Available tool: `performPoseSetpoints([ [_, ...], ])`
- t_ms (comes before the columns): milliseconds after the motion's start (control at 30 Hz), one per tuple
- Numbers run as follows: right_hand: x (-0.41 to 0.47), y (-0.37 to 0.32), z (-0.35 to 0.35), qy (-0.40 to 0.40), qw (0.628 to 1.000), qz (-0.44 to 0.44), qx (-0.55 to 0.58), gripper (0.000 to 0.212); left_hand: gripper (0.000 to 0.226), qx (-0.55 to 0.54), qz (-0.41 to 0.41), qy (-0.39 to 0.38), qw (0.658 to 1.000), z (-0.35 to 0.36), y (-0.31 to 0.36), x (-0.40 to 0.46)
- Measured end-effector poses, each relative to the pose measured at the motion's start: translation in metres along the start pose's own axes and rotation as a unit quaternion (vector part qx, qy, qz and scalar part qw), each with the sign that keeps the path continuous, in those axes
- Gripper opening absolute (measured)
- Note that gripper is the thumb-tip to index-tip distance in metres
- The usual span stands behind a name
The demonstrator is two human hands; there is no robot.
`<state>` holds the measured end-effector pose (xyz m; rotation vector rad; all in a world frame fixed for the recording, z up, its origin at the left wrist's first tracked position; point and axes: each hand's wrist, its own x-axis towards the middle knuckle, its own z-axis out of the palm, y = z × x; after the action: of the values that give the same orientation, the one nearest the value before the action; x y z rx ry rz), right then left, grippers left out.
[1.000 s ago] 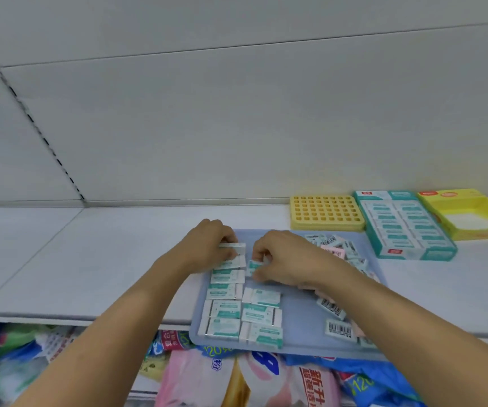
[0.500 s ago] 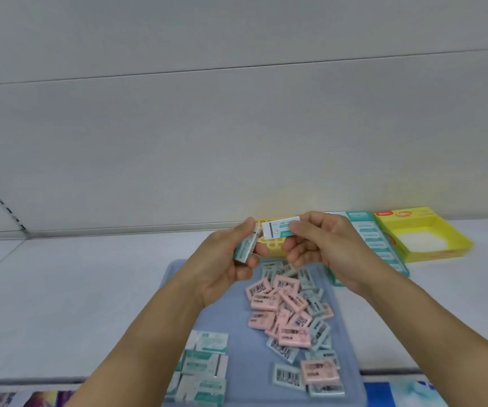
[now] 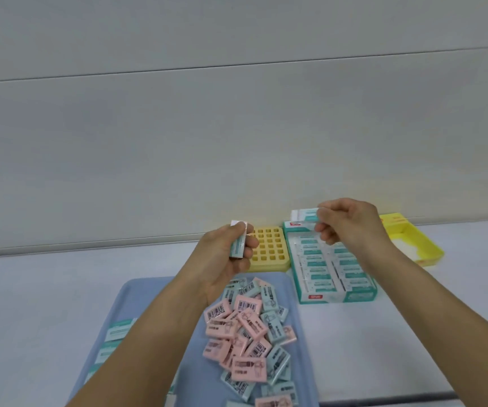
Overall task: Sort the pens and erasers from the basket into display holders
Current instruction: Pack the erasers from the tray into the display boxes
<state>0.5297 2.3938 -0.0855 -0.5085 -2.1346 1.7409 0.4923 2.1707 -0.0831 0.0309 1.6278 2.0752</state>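
While the left hand point(image 3: 231, 254) grips 1 teal eraser point(image 3: 238, 245) upright above the blue tray point(image 3: 137, 292), the right hand point(image 3: 351, 224) pinches another teal eraser point(image 3: 304, 215) over the teal display box point(image 3: 332, 271). Pink and teal erasers point(image 3: 248, 327) lie piled in the tray, beside the yellow grid holder point(image 3: 269, 249) on the tabletop point(image 3: 45, 286).

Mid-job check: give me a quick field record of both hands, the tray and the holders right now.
left hand: grips a teal-sleeved eraser above the tray
right hand: pinches a teal eraser over the teal display box
blue tray: loose pile of pink and teal erasers
yellow grid holder: the slots in view are empty
yellow box: far right, contents unclear
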Motion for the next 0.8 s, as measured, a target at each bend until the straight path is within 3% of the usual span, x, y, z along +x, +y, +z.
performPoseSetpoints([
  [133,0.024,0.015,0.001,-0.006,0.992,0.038,-0.116,0.009,0.021,-0.051,0.007,0.021,0.998,0.007,-0.003,0.006],
  [400,0.035,0.028,0.013,-0.050,0.975,0.076,-0.201,0.004,0.025,-0.106,0.010,-0.002,0.994,0.008,-0.006,0.003],
  [533,0.037,0.026,0.010,-0.069,0.964,0.067,-0.249,0.003,0.024,-0.082,0.014,0.001,0.997,0.007,-0.007,0.000],
  [800,0.038,0.024,0.009,-0.075,0.964,0.096,-0.237,0.005,0.025,0.000,0.036,0.029,0.999,0.003,-0.009,-0.002],
])
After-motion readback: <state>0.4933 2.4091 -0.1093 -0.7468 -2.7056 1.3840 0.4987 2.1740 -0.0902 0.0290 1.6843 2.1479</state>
